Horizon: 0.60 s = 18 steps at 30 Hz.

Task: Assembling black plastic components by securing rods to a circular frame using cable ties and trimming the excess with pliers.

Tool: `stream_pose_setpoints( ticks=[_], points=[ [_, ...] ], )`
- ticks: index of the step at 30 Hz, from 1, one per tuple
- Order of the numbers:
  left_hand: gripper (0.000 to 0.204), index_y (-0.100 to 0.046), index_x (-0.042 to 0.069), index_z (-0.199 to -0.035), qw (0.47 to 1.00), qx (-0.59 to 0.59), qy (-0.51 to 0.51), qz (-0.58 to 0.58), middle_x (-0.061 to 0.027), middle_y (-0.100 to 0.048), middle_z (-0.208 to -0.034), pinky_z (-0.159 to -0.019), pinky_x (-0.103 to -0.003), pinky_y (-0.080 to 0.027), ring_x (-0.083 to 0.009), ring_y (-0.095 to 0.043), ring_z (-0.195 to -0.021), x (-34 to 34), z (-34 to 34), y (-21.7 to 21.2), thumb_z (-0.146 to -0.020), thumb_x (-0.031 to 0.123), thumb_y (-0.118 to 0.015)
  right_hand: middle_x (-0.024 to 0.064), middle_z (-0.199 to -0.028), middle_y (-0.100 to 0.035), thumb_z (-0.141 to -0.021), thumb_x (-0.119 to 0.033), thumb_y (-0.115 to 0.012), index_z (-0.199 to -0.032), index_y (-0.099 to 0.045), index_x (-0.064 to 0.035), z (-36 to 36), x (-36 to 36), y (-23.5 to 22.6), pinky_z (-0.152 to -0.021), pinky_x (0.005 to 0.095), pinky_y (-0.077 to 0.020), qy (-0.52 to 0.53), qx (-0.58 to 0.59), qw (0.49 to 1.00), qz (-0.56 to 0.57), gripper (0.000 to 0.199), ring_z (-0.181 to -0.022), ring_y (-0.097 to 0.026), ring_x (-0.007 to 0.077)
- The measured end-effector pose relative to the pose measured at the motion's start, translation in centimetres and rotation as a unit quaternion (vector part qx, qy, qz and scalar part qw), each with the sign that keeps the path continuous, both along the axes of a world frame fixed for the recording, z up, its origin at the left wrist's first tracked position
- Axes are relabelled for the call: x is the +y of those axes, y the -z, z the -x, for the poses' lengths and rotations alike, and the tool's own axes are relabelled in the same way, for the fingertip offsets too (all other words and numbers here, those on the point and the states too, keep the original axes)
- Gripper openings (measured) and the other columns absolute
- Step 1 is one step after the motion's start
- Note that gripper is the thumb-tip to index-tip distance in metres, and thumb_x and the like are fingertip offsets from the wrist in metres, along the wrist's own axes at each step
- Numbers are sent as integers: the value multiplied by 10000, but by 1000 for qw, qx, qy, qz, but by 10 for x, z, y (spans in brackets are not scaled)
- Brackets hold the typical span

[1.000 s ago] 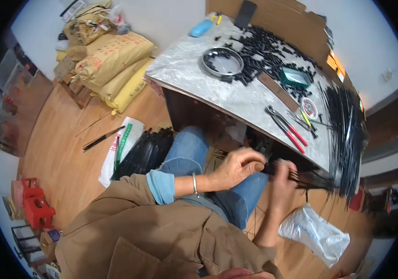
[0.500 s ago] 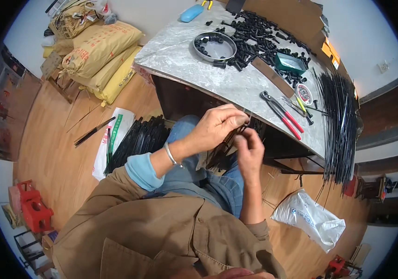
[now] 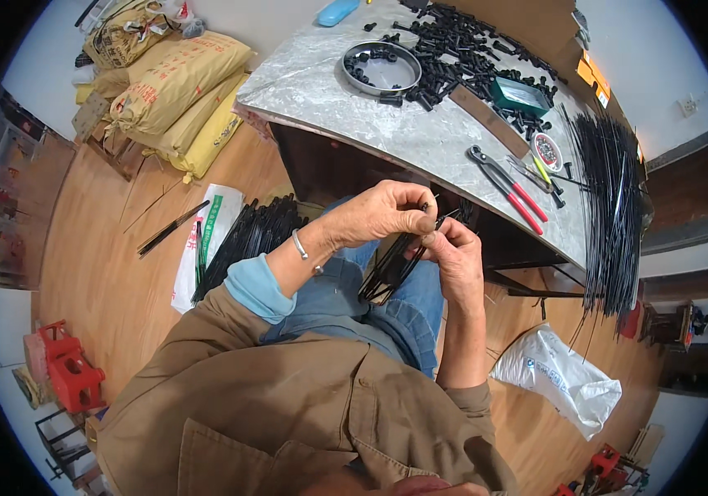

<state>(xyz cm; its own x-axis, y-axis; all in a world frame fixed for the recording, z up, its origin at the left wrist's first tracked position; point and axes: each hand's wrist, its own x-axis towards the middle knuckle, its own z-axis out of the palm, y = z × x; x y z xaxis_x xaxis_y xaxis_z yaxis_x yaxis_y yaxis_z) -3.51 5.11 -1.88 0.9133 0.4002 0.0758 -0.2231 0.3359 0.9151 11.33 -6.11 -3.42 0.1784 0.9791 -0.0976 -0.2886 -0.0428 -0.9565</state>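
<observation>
My two hands meet in front of the table's near edge, fingertips nearly touching. My left hand (image 3: 395, 213) is closed in a pinch on a small black part, largely hidden by thumb and finger. Across from it, my right hand (image 3: 458, 258) pinches a thin black rod whose tip shows between the fingers. Beneath them, several black rods (image 3: 383, 279) rest against my lap, their upper ends covered by my hands. A thick bundle of similar black rods (image 3: 248, 240) stands left of my knee.
On the grey table (image 3: 329, 91) lie a heap of black bolt-like parts (image 3: 461, 50), a round tray (image 3: 380, 89), a green box (image 3: 521, 97), red-handled pliers (image 3: 507, 190) and long black rods (image 3: 610, 207). Stacked sacks (image 3: 180, 87) stand left; a white sack (image 3: 556, 376) lies right.
My fingertips have drawn closer and tightened into pinches. My right hand has shifted slightly right, and the view has shifted slightly.
</observation>
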Motion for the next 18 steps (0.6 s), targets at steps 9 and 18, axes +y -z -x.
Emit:
stream_pose_setpoints(
  ticks=[9,18],
  points=[
    [177,-594,41,-796,1000,1,-15,12,7,-584,-705,-594,-217,-464,-73,-562,-665,-2,-10,-4,-779,106,-758,46,-763,-635,-846,-160,-717,-790,-573,-27,7,-11,-14,-628,259,-522,51,-68,996,-21,204,-673,-623,130],
    [199,-547,75,-705,998,-7,-55,17,56,-487,-767,-651,-204,-378,-39,-441,-729,-18,-16,2,-776,84,-733,-38,-782,-598,-836,-35,-673,-872,-620,-14,5,-20,-1,-642,187,-431,48,-134,990,-19,67,-712,-531,34]
  ],
)
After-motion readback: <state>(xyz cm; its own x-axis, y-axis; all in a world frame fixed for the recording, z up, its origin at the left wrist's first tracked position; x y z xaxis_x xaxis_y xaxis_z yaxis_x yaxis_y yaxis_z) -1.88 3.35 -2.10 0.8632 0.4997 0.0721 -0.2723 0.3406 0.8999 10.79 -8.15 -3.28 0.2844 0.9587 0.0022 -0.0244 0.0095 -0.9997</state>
